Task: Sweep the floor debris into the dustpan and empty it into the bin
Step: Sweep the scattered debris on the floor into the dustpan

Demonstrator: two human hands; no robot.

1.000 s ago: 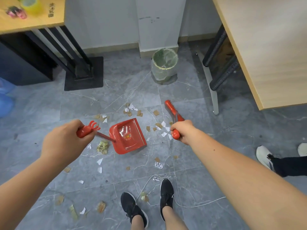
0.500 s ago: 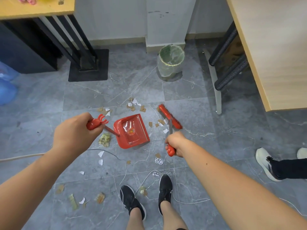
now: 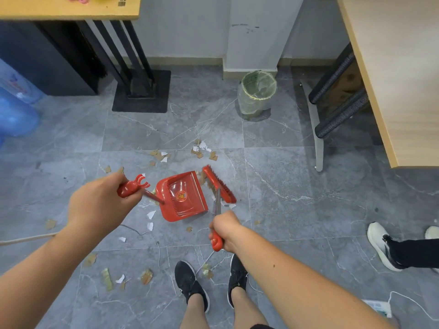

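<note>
A red dustpan (image 3: 183, 197) lies flat on the grey tile floor, its open mouth facing right. My left hand (image 3: 99, 203) grips the red top of its long handle. My right hand (image 3: 224, 230) grips the red handle of a broom whose red head (image 3: 219, 184) stands right against the dustpan's mouth. Torn paper and cardboard scraps (image 3: 202, 149) lie beyond the pan, with more scraps (image 3: 118, 280) near my feet. A mesh bin (image 3: 257, 92) with a clear liner stands by the wall pillar.
A wooden table (image 3: 399, 74) with a chair frame under it fills the right side. A black-legged desk (image 3: 133, 74) and blue water bottles (image 3: 14, 108) are at left. Another person's white shoes (image 3: 380, 243) stand at right. Cables trail over the floor near my black shoes (image 3: 190, 283).
The broom head has swept left, from beyond the scraps to the dustpan's mouth, pushing debris toward it. My right hand drew back toward me. My view shifted closer and downward.
</note>
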